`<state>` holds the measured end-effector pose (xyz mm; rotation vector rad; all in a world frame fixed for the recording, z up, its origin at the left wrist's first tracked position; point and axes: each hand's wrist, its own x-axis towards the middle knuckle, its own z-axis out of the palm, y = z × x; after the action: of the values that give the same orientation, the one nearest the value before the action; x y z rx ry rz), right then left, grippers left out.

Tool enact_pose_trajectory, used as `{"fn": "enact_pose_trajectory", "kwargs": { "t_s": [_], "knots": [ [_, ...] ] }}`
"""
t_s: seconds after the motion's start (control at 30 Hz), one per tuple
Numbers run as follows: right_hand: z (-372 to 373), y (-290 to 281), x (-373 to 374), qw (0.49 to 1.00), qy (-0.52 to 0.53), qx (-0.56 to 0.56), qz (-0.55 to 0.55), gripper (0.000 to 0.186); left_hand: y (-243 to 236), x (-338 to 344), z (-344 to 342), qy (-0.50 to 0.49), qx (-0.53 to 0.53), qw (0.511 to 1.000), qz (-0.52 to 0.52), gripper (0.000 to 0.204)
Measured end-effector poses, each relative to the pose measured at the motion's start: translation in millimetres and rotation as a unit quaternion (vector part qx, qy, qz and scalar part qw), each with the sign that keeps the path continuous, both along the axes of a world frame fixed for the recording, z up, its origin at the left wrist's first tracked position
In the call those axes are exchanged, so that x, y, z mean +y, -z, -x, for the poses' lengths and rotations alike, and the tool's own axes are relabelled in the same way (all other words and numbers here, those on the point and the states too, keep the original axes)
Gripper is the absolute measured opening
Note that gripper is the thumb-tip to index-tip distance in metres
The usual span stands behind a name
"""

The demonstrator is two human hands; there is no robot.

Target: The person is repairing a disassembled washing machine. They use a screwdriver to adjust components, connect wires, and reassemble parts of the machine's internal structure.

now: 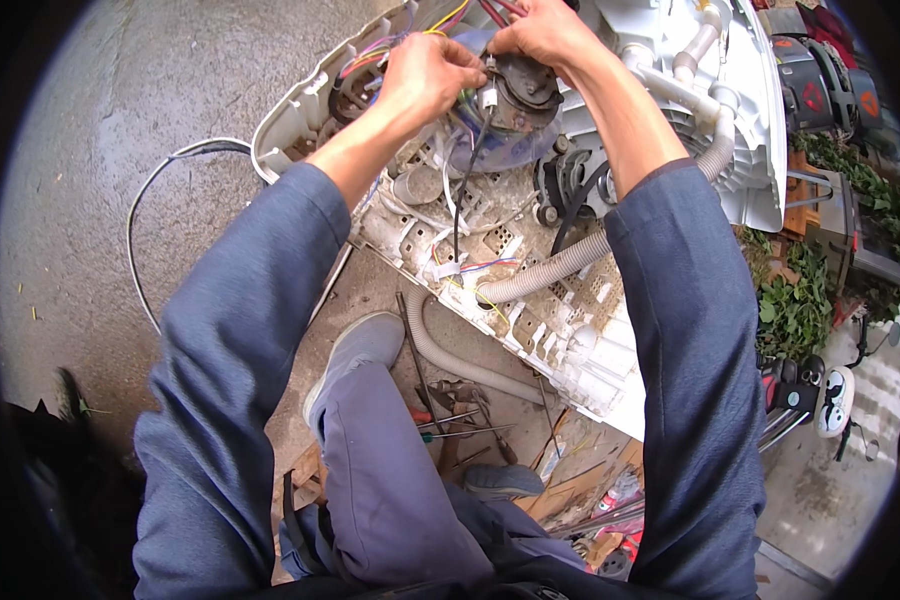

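Note:
My left hand is closed, thumb and fingers pinched at the edge of a dark round motor. A small white connector on a black wire hangs just below those fingertips; what exactly they pinch is too small to tell. Closed too is my right hand, over the motor's far side, with a dark red-handled tool in its grip; the tool's working end is out of sight. Coloured wires run behind my left hand. The motor sits in the dirty white body of a washing machine.
A ribbed grey hose crosses the machine; another hose lies on the ground. Screwdrivers and other hand tools are scattered between my shoes. A cable loops across the concrete at left. Plants and parked scooters stand at right.

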<state>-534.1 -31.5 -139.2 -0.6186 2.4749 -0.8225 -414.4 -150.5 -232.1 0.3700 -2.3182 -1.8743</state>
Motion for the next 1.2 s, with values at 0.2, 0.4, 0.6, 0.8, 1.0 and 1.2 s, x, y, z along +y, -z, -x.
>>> {"fn": "enact_pose_trajectory", "kwargs": {
  "t_s": [0.2, 0.4, 0.6, 0.8, 1.0, 1.2],
  "knots": [
    [-0.1, 1.2, 1.7, 1.0, 0.007, -0.011, 0.01, 0.022, 5.2, 6.1, -3.6, -0.02, -0.009, 0.999, -0.036, 0.024],
    [-6.9, -3.0, 1.5, 0.999, -0.024, -0.041, 0.015, 0.013, 6.6, 6.2, -6.4, -0.047, 0.012, 0.999, -0.005, 0.025],
    [2.6, 2.9, 6.2, 0.994, -0.078, -0.073, 0.023, 0.012, 4.3, 3.0, -7.8, -0.014, -0.011, 0.999, -0.038, 0.024],
    [-4.8, -2.8, 5.6, 0.988, -0.088, -0.096, 0.078, 0.012, 1.9, 4.7, -10.3, -0.027, -0.006, 0.999, -0.019, 0.024],
    [-11.6, -10.3, 5.7, 0.994, -0.098, 0.035, 0.017, 0.019, 2.5, 10.8, -12.8, -0.062, 0.009, 0.998, -0.001, 0.024],
    [-14.6, -9.2, 3.8, 0.994, -0.068, 0.091, 0.001, 0.024, -1.8, 17.5, -16.9, -0.081, 0.022, 0.996, 0.006, 0.023]
  ]
}}
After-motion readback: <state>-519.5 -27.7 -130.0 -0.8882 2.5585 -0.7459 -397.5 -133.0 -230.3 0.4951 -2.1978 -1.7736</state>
